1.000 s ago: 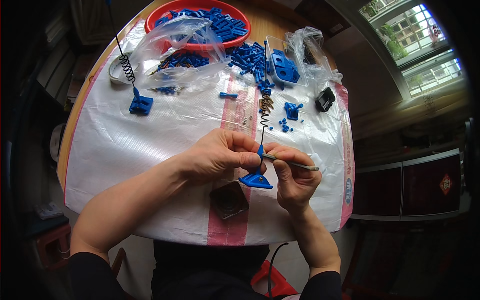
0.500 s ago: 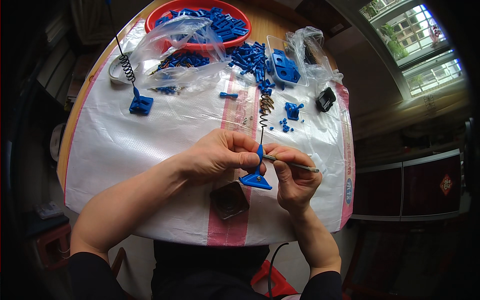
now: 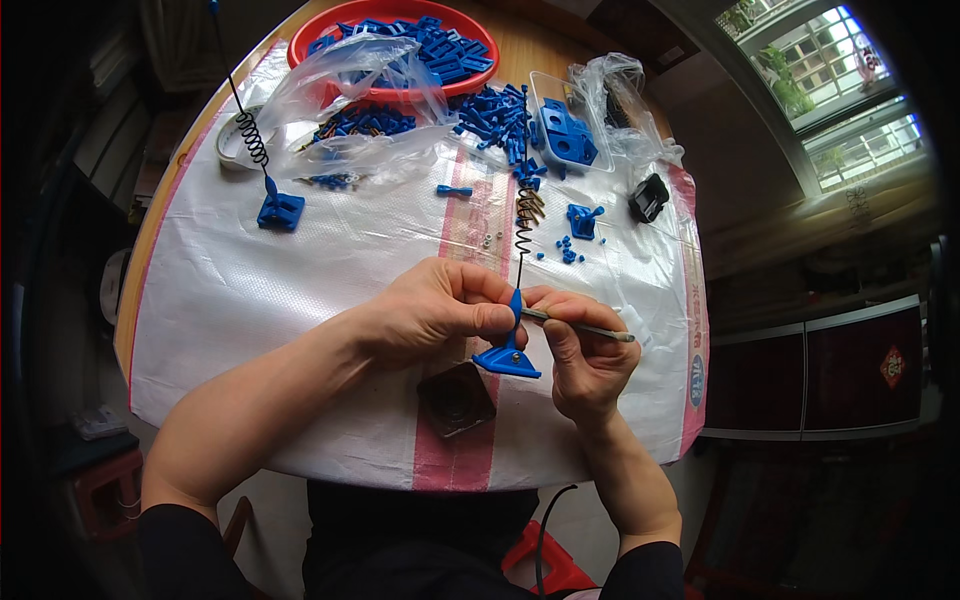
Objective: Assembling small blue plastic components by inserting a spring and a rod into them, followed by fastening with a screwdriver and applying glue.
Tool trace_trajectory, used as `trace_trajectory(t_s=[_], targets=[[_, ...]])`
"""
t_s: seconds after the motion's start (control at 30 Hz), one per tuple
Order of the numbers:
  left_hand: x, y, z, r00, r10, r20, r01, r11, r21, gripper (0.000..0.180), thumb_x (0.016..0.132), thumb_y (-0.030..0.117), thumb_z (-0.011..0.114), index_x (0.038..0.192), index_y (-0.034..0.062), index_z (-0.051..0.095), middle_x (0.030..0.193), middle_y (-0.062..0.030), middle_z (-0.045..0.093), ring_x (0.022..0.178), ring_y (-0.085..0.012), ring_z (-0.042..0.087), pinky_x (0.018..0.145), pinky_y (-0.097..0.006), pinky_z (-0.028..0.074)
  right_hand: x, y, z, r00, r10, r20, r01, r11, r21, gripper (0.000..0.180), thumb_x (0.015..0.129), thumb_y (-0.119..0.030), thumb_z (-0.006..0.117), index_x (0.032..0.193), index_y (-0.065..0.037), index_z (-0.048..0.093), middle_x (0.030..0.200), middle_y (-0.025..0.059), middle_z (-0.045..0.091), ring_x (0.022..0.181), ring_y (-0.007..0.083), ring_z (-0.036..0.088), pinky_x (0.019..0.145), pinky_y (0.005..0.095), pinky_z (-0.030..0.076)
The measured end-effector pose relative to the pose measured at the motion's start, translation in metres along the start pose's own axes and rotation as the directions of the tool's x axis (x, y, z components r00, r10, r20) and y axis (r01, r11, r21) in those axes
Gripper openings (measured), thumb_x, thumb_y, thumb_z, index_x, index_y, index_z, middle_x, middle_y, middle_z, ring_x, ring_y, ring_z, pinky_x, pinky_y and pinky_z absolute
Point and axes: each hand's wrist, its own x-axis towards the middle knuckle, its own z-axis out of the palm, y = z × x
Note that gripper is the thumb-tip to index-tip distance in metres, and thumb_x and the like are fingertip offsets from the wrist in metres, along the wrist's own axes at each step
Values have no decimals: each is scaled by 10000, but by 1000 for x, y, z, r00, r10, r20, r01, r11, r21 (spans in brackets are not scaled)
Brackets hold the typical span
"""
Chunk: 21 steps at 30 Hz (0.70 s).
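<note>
My left hand (image 3: 445, 303) pinches the narrow neck of a blue plastic bracket (image 3: 508, 363) between thumb and fingers. The bracket's flared base points toward me, with a small brass-coloured screw head showing near it. From its other end a thin black spring wire (image 3: 523, 238) runs away across the table, coiled partway. In my right hand (image 3: 590, 368), closed around it, is a thin grey metal rod (image 3: 592, 329). The rod's inner end meets the bracket's neck by my left fingertips; its exact contact is hidden. Just left of the bracket's base lies a dark square block (image 3: 456, 400) with a round recess.
A red basin (image 3: 480, 82) of blue parts stands at the back, beside plastic bags (image 3: 390, 150) and loose blue pieces (image 3: 495, 115). A clear tray (image 3: 603, 160) sits back right, near a black part (image 3: 649, 198). Another sprung bracket (image 3: 281, 211) stands left.
</note>
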Motion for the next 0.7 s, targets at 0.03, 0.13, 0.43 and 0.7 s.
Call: trace_trajectory(t_s=[0.03,0.13,0.43,0.7], targets=[[0,0,0,1000,-2,-7,2,1000,5,214,840,83,731,1008,-14,640,906,-136,706,835,-188,689,784,-310,560,0,1,0,1000,-1,5,1,1000,-6,149,887,99,603,1028,52,604,1010,171,664,1016,291,645,889,366,523],[0,0,1,1000,-8,-24,9,1000,27,217,841,87,730,1011,-14,640,905,-136,705,835,-184,687,783,-303,558,0,-1,-1,1000,-11,29,12,999,-33,146,886,96,606,1026,55,604,1007,172,665,1015,289,645,890,365,522],[-2,1,-1,1000,-8,13,7,999,40,249,883,91,693,1068,-62,629,948,-128,694,881,-181,674,842,-305,530,-1,-2,2,999,28,-21,-28,1000,14,134,894,84,605,1024,52,604,1023,177,667,1019,278,644,892,356,522],[-1,0,-2,999,5,36,-5,1000,1,241,884,95,693,1059,-59,631,944,-126,694,878,-179,674,841,-300,527,1,-1,-1,1000,-8,28,9,1000,-19,141,889,91,605,1027,59,610,1006,167,667,1008,286,649,883,360,526]])
